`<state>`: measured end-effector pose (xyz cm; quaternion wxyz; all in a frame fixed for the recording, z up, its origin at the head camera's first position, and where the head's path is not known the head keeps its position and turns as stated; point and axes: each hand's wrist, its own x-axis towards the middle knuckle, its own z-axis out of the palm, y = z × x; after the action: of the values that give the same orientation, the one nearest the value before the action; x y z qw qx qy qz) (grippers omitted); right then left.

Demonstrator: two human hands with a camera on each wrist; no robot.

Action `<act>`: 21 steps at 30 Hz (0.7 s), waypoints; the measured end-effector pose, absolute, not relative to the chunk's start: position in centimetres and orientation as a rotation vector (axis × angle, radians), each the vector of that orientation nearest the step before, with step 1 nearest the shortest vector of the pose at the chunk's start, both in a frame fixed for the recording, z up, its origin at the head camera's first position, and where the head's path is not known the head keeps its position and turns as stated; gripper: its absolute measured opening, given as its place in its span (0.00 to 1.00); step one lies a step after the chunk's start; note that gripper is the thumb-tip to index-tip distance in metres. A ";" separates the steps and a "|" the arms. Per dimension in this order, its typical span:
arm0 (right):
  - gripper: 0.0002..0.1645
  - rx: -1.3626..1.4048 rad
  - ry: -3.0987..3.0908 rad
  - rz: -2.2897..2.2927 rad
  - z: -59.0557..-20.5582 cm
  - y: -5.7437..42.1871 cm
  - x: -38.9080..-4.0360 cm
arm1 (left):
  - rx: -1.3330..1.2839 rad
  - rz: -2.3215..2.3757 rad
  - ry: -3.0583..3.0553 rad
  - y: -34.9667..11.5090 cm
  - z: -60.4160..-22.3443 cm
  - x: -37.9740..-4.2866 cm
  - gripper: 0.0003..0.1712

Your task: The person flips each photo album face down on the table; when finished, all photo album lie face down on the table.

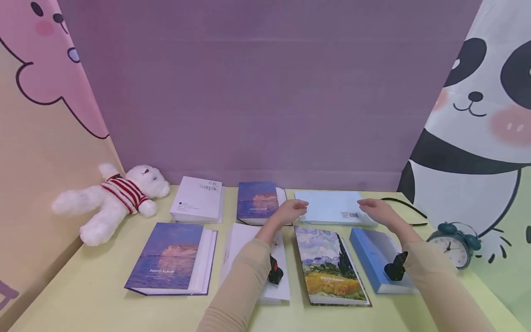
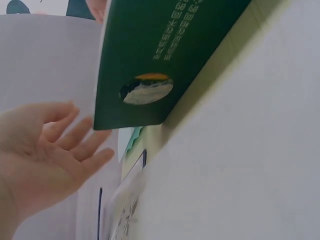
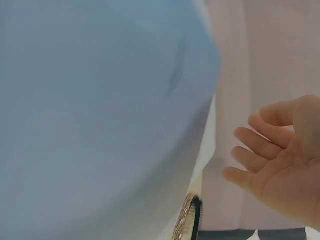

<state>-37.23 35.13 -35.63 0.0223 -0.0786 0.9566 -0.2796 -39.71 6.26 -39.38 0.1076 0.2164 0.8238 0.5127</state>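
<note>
Both bare hands reach over the back of the table, either side of a pale blue book (image 1: 325, 207) lying flat with a barcode on its cover. My left hand (image 1: 290, 211) is at its left end, fingers extended. At its right end is my right hand (image 1: 378, 211), fingertips overlapping the book in the head view. Nothing is held in the left hand (image 2: 55, 155) in its wrist view; a green book cover (image 2: 145, 65) with a round picture stands close by. Fingers are spread and the palm is bare on the right hand (image 3: 280, 155) in its own view, beside a large blue surface (image 3: 100, 115).
Under the forearms lie a white book (image 1: 244, 244), a landscape-painting photo album (image 1: 329, 267) and a blue book (image 1: 379, 263). Seascape photo albums (image 1: 170, 258) and another white book (image 1: 197, 200) are to the left. A plush bear (image 1: 124, 198) and an alarm clock (image 1: 452, 246) flank them.
</note>
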 end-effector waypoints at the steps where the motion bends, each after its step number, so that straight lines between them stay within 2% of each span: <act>1: 0.31 -0.263 2.974 -0.882 -35.5 34.8 -37.3 | 0.639 1.544 2.426 6.1 -39.3 -39.7 0.21; 21: 0.27 -0.593 3.002 -1.218 -35.7 26.7 -38.9 | 0.631 1.687 2.515 1.1 -37.5 -39.3 0.24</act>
<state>-38.92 26.68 -35.71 -0.0758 -0.1795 0.9089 -0.3688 -39.31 1.14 -37.45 0.0241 0.2040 0.8128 0.5451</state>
